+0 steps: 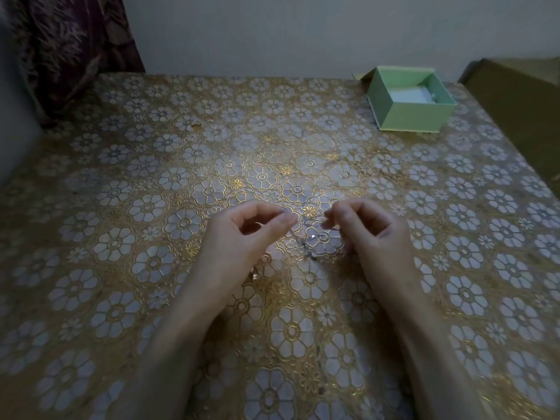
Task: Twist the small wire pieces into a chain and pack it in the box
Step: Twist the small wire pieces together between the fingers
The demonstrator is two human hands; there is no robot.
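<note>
Both bare hands hover low over the middle of the table covered in a glossy gold-and-white flower-patterned cloth (151,207), palms turned toward each other. The left hand (242,237) has thumb and forefinger curled together at the tips, pinching the upper end of a thin silvery wire piece (292,233) that slants down from the fingertips toward the cloth. The right hand (369,234) mirrors it, thumb and forefinger pinched on another short sliver of wire (331,228) that pokes out to the side of the fingertips. Between the two hands, on the cloth, lie a few small glinting wire bits (313,247) (too fine and blurred to tell whether they are linked to each other or to the held pieces). Well apart from the hands, at the far right of the table, stands an open pale green cardboard box (406,116) with something white inside. A dark patterned curtain (75,40) hangs at the far left corner, and a brown cardboard carton (521,101) sits just beyond the table's right edge.
</note>
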